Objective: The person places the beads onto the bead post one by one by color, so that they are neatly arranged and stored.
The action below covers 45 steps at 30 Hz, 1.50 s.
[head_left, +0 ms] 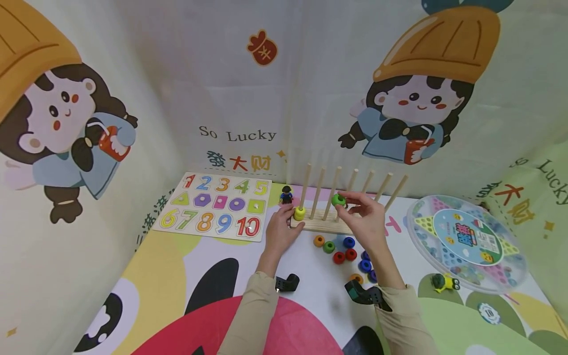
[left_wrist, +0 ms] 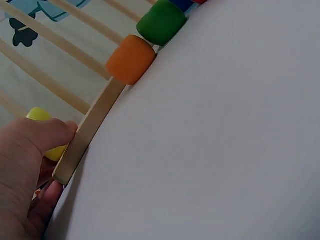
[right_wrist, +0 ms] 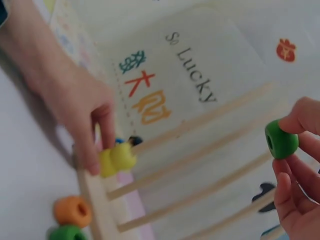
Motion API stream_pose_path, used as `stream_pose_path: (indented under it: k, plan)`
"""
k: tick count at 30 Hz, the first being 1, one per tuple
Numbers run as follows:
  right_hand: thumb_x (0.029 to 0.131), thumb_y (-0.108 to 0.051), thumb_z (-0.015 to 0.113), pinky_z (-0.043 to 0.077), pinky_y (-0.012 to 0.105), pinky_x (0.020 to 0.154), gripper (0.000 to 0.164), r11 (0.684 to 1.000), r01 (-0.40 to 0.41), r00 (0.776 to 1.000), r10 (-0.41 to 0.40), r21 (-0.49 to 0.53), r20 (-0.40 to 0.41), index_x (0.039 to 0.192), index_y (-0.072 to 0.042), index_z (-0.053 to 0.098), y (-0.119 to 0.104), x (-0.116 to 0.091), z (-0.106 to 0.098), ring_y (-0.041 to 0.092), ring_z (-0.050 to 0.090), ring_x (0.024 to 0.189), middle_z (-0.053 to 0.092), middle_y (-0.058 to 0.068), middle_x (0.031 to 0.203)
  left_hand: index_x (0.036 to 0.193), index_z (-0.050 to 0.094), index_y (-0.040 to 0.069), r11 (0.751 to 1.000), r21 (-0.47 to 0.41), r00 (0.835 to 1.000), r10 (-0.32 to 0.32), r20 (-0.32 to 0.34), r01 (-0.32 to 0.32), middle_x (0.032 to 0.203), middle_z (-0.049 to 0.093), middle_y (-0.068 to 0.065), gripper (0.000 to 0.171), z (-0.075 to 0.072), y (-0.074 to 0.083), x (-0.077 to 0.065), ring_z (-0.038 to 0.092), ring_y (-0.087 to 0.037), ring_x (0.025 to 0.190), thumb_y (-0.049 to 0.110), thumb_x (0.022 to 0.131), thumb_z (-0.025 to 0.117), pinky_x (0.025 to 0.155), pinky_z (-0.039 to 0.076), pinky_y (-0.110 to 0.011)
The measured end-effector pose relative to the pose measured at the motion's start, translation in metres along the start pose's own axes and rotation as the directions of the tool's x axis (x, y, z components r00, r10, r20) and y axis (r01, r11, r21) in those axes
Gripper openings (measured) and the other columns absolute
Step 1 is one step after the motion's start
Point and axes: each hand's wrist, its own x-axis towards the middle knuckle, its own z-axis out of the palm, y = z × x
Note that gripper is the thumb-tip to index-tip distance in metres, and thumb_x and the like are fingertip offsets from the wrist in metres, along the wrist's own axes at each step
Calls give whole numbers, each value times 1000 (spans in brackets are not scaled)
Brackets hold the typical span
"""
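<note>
My right hand (head_left: 367, 217) pinches a green bead (right_wrist: 281, 139) between thumb and fingers, held up among the pegs of a wooden peg stand (head_left: 319, 225). The hole in the bead shows in the right wrist view. At the stand's left end my left hand (head_left: 282, 230) grips the base, its thumb (left_wrist: 59, 134) along the front side. Two yellow beads (head_left: 299, 213) are stacked low on the leftmost peg, right by that hand. On the table before the stand lie an orange bead (left_wrist: 131, 60), a loose green bead (left_wrist: 161, 22) and several red and blue ones.
A number puzzle board (head_left: 213, 207) lies to the left, with a small toy figure (head_left: 286, 195) between it and the stand. On the right are a round, clear-rimmed game board (head_left: 468, 236) and a small green-and-yellow toy (head_left: 445, 282). A printed curtain hangs behind.
</note>
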Motion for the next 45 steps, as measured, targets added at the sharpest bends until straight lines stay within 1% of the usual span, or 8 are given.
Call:
stream_pose_path:
  k: [5, 12, 19, 27, 31, 38, 40, 45]
  plan:
    - [86, 3, 72, 51, 20, 77, 25, 1000, 18, 998, -19, -12, -67, 111, 6, 69, 4, 15, 6, 11, 61, 88, 69, 20, 106, 127, 65, 0, 1000, 12, 1000, 13, -6, -13, 137, 58, -8, 52, 0, -1, 0, 56, -28, 118, 27, 84, 79, 93, 50, -40]
    - [89, -6, 72, 51, 23, 86, 28, 994, 102, 991, -105, -34, -80, 116, 1, 69, -3, 33, 16, 17, 63, 94, 70, 14, 112, 126, 65, 0, 1000, 17, 1000, 10, -11, -10, 136, 58, -8, 51, -1, -3, -1, 56, -29, 118, 26, 84, 79, 95, 49, -42]
    - [88, -5, 71, 54, 30, 76, 30, 967, 178, 973, -200, -181, -115, 116, 4, 67, -11, 45, 28, 26, 68, 93, 71, 14, 110, 127, 65, 0, 1000, 6, 1000, -3, 0, 3, 138, 57, -8, 52, -1, -2, -1, 55, -29, 119, 26, 84, 78, 95, 48, -42]
    - [87, -7, 72, 56, 44, 71, 26, 939, 192, 968, -229, -286, -103, 110, 4, 69, -19, 55, 33, 29, 67, 88, 72, 16, 104, 126, 65, 0, 1000, 19, 1000, 19, -8, -19, 136, 59, -8, 51, -2, 1, 4, 54, -29, 122, 26, 84, 79, 100, 46, -43]
    - [87, -7, 72, 55, 45, 69, 22, 929, 193, 967, -235, -315, -99, 106, 4, 71, -20, 57, 34, 30, 67, 86, 72, 17, 101, 126, 65, 0, 1000, 17, 1000, 25, -9, -25, 137, 58, -8, 51, -1, 1, 4, 55, -29, 121, 27, 84, 78, 98, 47, -42]
    - [85, -11, 74, 50, 37, 63, 25, 900, 155, 978, -198, -407, -67, 105, 4, 72, -20, 55, 37, 31, 64, 87, 71, 18, 102, 127, 66, 2, 1000, 6, 1000, -10, 6, 10, 138, 58, -6, 51, 1, -3, -1, 56, -27, 118, 28, 85, 78, 93, 50, -40]
    - [85, -12, 74, 50, 38, 64, 26, 901, 155, 979, -196, -404, -61, 106, 3, 73, -20, 53, 37, 32, 64, 88, 70, 18, 103, 127, 66, 2, 1000, -1, 1000, -10, 7, 10, 137, 58, -6, 51, 2, -3, -2, 55, -27, 120, 28, 85, 79, 94, 50, -40]
    - [87, -10, 73, 55, 42, 74, 26, 939, 160, 979, -191, -305, -72, 110, 2, 71, -16, 46, 29, 29, 65, 91, 69, 17, 107, 126, 65, 1, 1000, 12, 1000, 8, -5, -8, 137, 58, -7, 51, 1, -3, 0, 57, -26, 115, 27, 85, 79, 88, 51, -38]
